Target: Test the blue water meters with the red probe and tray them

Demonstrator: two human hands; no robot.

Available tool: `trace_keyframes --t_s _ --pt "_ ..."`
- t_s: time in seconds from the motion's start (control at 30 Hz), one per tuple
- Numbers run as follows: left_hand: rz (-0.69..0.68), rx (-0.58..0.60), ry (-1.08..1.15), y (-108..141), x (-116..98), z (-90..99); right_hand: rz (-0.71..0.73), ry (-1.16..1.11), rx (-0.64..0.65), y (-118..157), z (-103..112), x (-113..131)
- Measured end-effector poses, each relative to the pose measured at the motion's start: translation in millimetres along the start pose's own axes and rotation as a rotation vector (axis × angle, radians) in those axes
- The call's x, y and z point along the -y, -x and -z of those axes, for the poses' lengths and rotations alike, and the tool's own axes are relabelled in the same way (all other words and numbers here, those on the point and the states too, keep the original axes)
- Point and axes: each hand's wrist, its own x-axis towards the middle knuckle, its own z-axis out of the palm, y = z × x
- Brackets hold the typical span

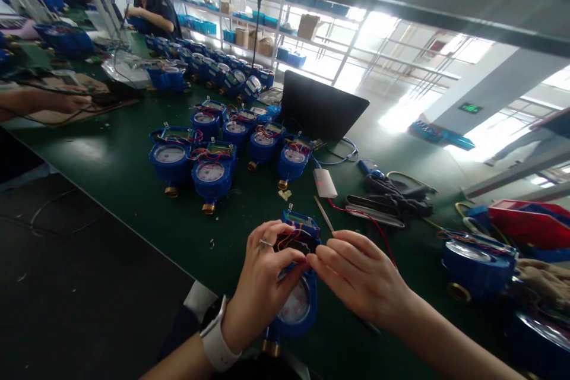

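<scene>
In front of me a blue water meter (295, 307) lies on the green bench, with its round dial facing up and a brass fitting toward me. Its upper compartment shows a circuit board and loose thin coloured wires (285, 241). My left hand (262, 273) reaches over the compartment, thumb and index finger pinched, another finger by the board. My right hand (360, 273) meets it there, fingertips closed against the left ones. Whatever is pinched is hidden or too small to name. A thin stick-like tool (323, 214) runs under or into my right hand; I cannot tell which.
Several blue meters (211, 173) with exposed wires stand beyond, near a dark laptop (323, 108). A white box (325, 183) with a red cable lies ahead. More meters (476, 267) and a red bin (529, 222) are at right. A co-worker's hand (66, 99) is at left.
</scene>
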Motion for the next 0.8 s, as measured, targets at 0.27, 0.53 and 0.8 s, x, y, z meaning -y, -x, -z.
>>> trace_keyframes --t_s 0.27,0.53,0.8 --pt "-0.024 0.025 0.000 1.3 3.2 1.9 -0.057 0.022 0.040 8.1 22.0 -30.6" --pt "0.012 -0.051 0.103 3.3 8.0 1.5 -0.376 -0.124 0.201 51.5 26.6 -54.9" --pt "-0.016 -0.213 0.191 11.9 7.2 20.8 -0.841 -0.325 0.262 61.6 6.1 -8.3"
